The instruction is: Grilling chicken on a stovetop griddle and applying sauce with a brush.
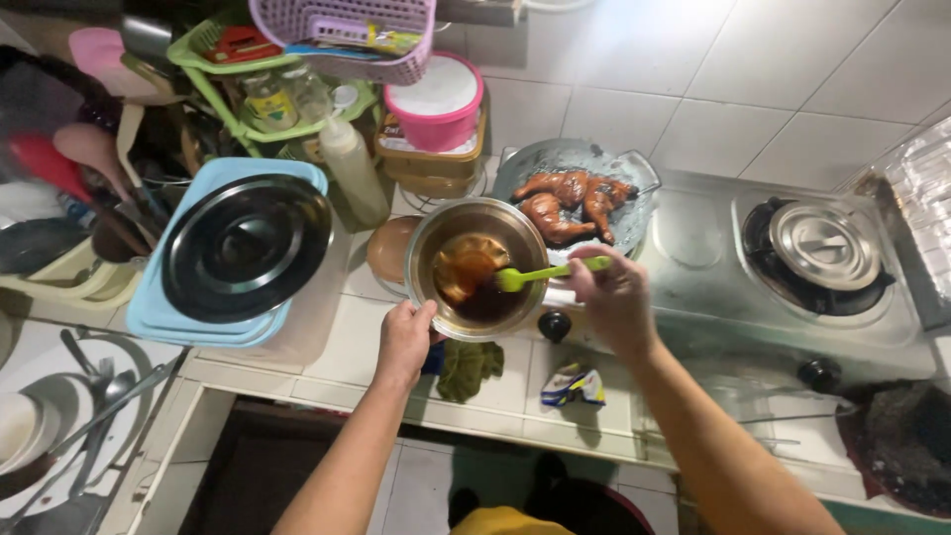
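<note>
Crowded by a pan lid left and chicken wok behind, the left hand is gripping the steel bowl's near rim while the right hand, fingers closed, is holding a green brush inside it.

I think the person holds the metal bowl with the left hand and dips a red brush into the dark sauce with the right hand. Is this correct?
Not quite: the brush is green, not red, as the head view shows. The rest holds: the left hand holds the metal bowl by its rim, and the right hand dips the brush into the dark sauce.
</note>
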